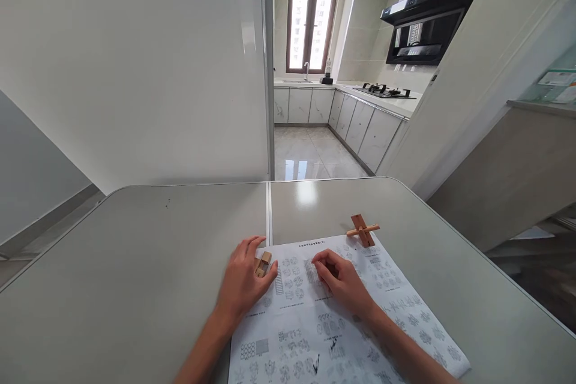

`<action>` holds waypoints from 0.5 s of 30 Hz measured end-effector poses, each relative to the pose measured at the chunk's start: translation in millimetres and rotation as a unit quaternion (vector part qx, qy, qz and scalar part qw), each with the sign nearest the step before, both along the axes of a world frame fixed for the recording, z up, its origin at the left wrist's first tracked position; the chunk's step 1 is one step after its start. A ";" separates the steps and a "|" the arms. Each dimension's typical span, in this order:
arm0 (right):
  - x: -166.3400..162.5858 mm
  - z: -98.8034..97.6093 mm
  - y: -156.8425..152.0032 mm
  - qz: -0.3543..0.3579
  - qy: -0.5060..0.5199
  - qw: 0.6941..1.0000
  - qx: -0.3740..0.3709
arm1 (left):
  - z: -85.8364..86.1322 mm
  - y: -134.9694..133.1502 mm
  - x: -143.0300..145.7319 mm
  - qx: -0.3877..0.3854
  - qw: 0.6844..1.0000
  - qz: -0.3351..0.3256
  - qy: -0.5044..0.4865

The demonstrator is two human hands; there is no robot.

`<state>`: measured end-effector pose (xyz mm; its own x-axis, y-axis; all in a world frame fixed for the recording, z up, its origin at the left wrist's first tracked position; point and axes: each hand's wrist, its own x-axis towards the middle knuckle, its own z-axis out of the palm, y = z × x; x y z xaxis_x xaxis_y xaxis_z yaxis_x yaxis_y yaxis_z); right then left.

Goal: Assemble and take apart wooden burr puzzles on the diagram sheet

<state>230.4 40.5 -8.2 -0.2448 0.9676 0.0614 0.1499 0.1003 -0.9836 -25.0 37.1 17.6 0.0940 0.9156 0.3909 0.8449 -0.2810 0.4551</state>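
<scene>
My left hand (245, 279) rests at the left edge of a printed instruction sheet (333, 324), its fingers curled round a small wooden puzzle piece (263, 263). On the sheet's upper middle, my right hand (339, 279) lies with fingers bent and pressed down on the paper; whether anything is under them is hidden. A cross-shaped wooden puzzle (362, 230) of interlocked sticks stands at the sheet's top right corner, apart from both hands.
The sheet lies on a grey folding table (135, 264) with a centre seam and rounded far corners. Beyond the table a white wall stands at left, and an open doorway leads to a kitchen with cabinets, a stove (384, 92) and a range hood.
</scene>
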 end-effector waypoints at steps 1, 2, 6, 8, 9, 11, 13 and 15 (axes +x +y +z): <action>-0.2 -0.1 0.1 0.001 0.001 1.000 0.001 | 0.5 -0.3 0.6 -0.003 1.000 -0.012 -0.009; -0.3 -0.1 0.2 0.002 0.002 1.000 0.000 | 1.0 -0.6 1.1 -0.006 1.000 -0.025 -0.017; -0.5 1.0 0.0 0.003 -0.001 1.000 -0.002 | 2.4 -2.3 3.8 -0.015 0.997 -0.071 -0.034; -0.6 2.3 -0.4 0.005 -0.008 1.000 -0.001 | 3.5 -4.0 6.2 -0.022 0.995 -0.087 -0.043; -0.8 2.9 -0.6 0.005 -0.012 1.000 0.000 | 4.3 -5.1 7.7 -0.026 0.994 -0.094 -0.050; -1.1 4.2 -1.0 0.006 -0.020 1.000 0.002 | 6.0 -7.8 11.3 -0.035 0.991 -0.108 -0.066; -1.4 5.0 -1.3 0.006 -0.026 1.000 0.003 | 8.2 -10.7 15.5 -0.043 0.988 -0.123 -0.087; -1.5 5.7 -1.6 0.005 -0.030 1.000 0.003 | 10.5 -13.4 20.0 -0.066 0.981 -0.132 -0.122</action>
<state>228.9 39.0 -2.5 -0.2581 0.9647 0.0520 0.2076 0.1079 -0.9722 -5.0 23.6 28.0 0.2524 0.9161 0.3116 0.6115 -0.4006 0.6824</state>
